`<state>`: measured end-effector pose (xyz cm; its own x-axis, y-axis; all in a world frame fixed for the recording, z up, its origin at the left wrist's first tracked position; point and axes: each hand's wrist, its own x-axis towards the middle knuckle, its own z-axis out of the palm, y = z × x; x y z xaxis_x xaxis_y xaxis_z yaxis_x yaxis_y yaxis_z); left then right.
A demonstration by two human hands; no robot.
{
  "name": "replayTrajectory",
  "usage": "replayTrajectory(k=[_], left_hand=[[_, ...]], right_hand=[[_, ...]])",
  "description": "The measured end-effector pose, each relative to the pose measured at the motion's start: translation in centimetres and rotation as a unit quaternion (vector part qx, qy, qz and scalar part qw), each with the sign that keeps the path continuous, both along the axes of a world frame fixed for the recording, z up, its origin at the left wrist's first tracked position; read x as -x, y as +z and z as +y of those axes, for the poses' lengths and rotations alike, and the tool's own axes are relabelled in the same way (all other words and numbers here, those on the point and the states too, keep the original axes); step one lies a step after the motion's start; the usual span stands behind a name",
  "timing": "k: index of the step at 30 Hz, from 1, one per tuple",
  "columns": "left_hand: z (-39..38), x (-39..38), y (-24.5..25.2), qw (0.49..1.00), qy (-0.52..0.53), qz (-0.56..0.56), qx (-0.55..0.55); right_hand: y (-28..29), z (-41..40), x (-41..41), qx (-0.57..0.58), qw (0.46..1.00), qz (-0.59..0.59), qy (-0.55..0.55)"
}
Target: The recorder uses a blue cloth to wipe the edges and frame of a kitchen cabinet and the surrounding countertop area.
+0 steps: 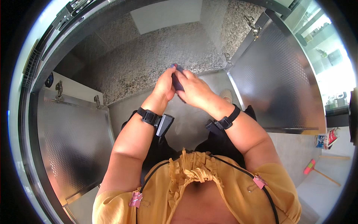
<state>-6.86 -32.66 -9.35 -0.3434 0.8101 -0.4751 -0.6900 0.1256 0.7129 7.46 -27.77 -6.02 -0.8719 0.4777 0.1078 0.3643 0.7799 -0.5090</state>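
A dark blue-purple cloth (177, 81) is pressed between my two hands, with a small reddish patch at its top end. On its left side is my left hand (164, 84), fingers pointing up along the cloth. My right hand (193, 86) lies over it from the right, palm turned inward. Both hands are in front of an open cabinet with a speckled stone floor (156, 63). How far the cloth extends under my fingers is hidden.
Open cabinet doors with textured metallic inner faces stand at left (75, 137) and right (277, 75), on metal hinges (255, 30). Grey floor (187, 126) lies below my hands. A broom (311, 167) and a printed bag (326, 138) are at far right.
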Motion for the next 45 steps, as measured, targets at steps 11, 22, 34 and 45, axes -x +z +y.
replayTrajectory(k=[11, 22, 34, 45], left_hand=[[-1.5, 0.4, 3.7, 0.998, -0.052, -0.003, -0.042], [-1.9, 1.2, 2.9, 0.989, -0.104, 0.088, -0.054], [-2.6, 0.6, 4.2, 0.988, -0.102, 0.027, -0.108], [-2.0, 0.9, 3.7, 0.987, -0.112, 0.083, -0.077]], right_hand=[[1.1, -0.6, 0.1, -0.155, 0.98, 0.042, 0.122], [1.1, -0.6, -0.5, -0.144, 0.973, 0.029, 0.179], [1.6, -0.9, -0.7, -0.169, 0.969, 0.064, 0.168], [2.0, -0.7, -0.7, -0.216, 0.958, 0.05, 0.181]])
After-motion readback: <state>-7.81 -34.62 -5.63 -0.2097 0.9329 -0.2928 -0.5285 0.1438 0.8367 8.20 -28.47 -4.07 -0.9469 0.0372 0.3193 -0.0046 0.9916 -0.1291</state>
